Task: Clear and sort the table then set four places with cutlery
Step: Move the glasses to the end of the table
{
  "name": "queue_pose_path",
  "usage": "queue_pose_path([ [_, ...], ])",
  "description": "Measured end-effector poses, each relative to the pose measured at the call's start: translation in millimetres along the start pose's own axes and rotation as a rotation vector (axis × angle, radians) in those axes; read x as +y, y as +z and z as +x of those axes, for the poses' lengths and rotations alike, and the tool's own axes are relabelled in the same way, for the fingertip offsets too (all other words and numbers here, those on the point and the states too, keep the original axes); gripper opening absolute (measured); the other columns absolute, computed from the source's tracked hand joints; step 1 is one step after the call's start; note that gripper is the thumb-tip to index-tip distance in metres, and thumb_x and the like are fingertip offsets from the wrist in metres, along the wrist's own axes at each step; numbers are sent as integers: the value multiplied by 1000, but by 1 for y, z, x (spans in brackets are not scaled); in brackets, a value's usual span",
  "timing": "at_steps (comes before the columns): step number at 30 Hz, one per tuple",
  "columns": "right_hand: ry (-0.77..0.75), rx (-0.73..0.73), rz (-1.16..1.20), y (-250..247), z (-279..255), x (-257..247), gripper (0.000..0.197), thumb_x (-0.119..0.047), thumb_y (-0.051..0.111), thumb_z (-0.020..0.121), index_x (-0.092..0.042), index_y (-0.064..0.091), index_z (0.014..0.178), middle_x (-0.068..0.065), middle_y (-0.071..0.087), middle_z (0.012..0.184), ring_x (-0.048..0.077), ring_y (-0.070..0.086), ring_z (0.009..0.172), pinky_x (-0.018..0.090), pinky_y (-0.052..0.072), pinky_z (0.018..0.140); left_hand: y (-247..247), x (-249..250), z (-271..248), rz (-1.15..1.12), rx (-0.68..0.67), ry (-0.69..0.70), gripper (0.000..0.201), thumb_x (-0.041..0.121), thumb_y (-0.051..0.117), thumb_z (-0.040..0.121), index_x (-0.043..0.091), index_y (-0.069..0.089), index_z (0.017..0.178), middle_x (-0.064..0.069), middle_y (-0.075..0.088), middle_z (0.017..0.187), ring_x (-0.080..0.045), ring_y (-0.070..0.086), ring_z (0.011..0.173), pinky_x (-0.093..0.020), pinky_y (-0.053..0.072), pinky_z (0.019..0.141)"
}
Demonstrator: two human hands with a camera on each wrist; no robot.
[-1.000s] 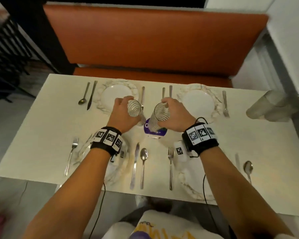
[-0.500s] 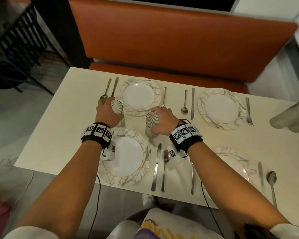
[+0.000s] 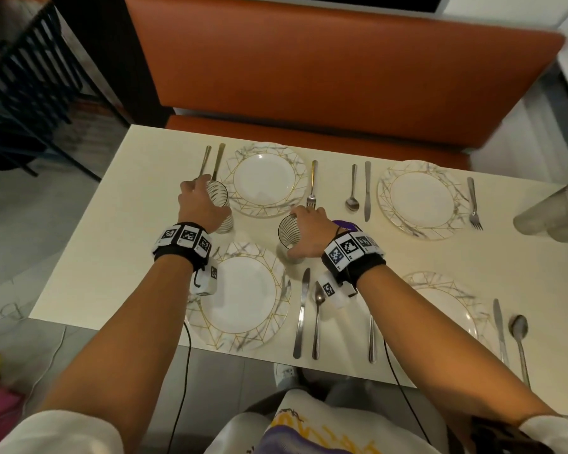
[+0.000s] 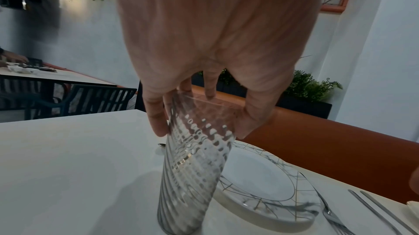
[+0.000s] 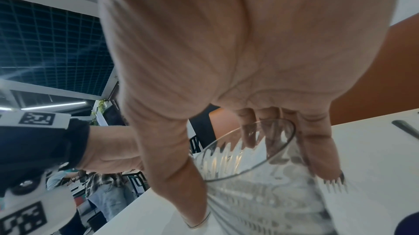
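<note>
Your left hand [image 3: 200, 207] moves its striped glass [image 3: 219, 204] away from the other one and out to the left. Now the glass stands on the table [image 3: 89, 257], just past your fingers. Your right hand [image 3: 310, 235] brings its glass [image 3: 289, 235] down to the table too. The two glasses now sit apart.

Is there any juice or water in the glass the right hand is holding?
No, the glass gripped by the right hand looks clear and empty through its open rim in the right wrist view.
</note>
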State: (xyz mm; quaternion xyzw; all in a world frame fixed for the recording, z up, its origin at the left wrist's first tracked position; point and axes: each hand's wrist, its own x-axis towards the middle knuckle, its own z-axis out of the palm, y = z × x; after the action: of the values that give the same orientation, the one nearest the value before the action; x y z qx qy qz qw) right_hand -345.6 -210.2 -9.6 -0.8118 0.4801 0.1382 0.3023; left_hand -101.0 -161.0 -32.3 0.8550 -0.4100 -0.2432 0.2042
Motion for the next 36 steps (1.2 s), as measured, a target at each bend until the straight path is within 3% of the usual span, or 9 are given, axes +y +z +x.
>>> queue_pose_path([
  [5,9,7,30,1,-3,0,101,-38,81,71,-13,24,151,9,38,147,31,32,136,42,43,104,-4,2,-2,70,-17,-10,93,24,86,78,22,35,156,-17,34,153,-43,39,138,-57,40,112],
  [10,-36,36,105,-3,-8,12,113,-50,83,68,-19,17,155,12,28,155,35,25,141,49,38,108,-11,7,-10,149,27,49,108,42,90,74,21,28,159,-17,31,159,-42,33,145,-61,33,116],
  [17,-48,220,269,-21,-31,53,94,-56,79,73,-27,32,149,3,46,141,27,36,132,42,37,103,2,51,-34,203,138,244,87,47,78,81,19,40,153,-16,40,157,-40,32,146,-58,29,119],
  [20,-44,358,383,-29,-51,81,67,-43,76,81,-25,48,139,2,57,129,21,51,118,40,46,101,20,92,-47,180,120,336,68,40,74,84,18,53,144,-14,49,149,-39,40,140,-53,30,118],
  [23,-54,500,459,-39,-81,117,39,-26,73,86,-18,63,123,1,65,114,15,61,95,28,53,87,50,145,-65,112,36,429,51,33,70,89,19,60,136,-11,57,140,-34,48,131,-50,39,110],
  [28,58,662,546,-57,-127,204,23,-20,71,87,-20,70,110,-5,69,100,9,65,82,11,47,72,117,239,-98,23,-168,624,35,28,66,94,19,64,128,1,69,116,-19,61,109,-44,52,98],
  [31,118,750,517,-70,-152,267,20,-18,71,86,-20,71,106,-6,70,96,7,64,76,13,49,74,161,296,-120,5,-271,709,30,28,65,94,20,66,123,7,70,104,-16,65,99,-43,56,93],
  [36,214,842,440,-97,-189,377,20,-13,69,86,-14,71,106,4,70,99,19,65,82,33,56,82,229,393,-157,28,-379,817,28,26,64,95,20,67,122,5,70,105,-18,65,100,-39,56,91],
])
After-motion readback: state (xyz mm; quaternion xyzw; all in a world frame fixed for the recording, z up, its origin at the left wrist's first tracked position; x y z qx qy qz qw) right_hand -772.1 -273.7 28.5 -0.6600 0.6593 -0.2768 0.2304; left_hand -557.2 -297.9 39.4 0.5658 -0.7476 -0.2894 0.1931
